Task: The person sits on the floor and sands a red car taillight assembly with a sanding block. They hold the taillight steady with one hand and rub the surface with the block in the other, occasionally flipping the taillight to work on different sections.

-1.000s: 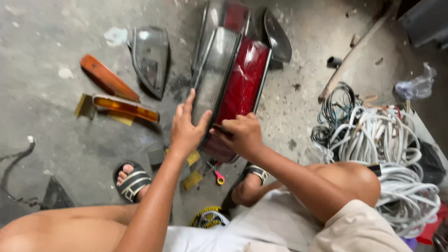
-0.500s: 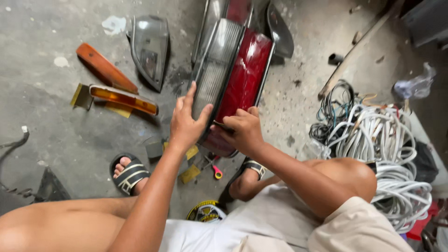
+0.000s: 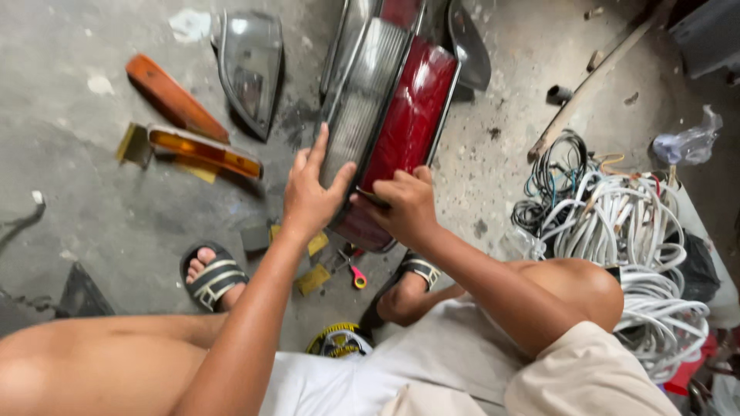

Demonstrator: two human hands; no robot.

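A long car tail lamp [image 3: 393, 115] with a clear grey lens on its left half and a dark red lens on its right half stands tilted in front of me on the concrete floor. My left hand [image 3: 310, 192] lies flat on the grey lens, fingers spread along its lower left edge. My right hand [image 3: 402, 204] grips the lamp's lower end at the red lens, fingers curled over the rim. Both hands hold the same lamp.
An orange lamp lens [image 3: 173, 94], an amber lamp [image 3: 204, 152] and a grey lamp housing [image 3: 248, 69] lie to the left. Small pliers with red handles [image 3: 353, 270] lie by my sandalled feet [image 3: 212, 277]. Coiled white cables [image 3: 632, 239] pile up on the right.
Both hands stay on the tail lamp. My left hand has slid slightly up the grey lens, and the view has shifted a little closer.
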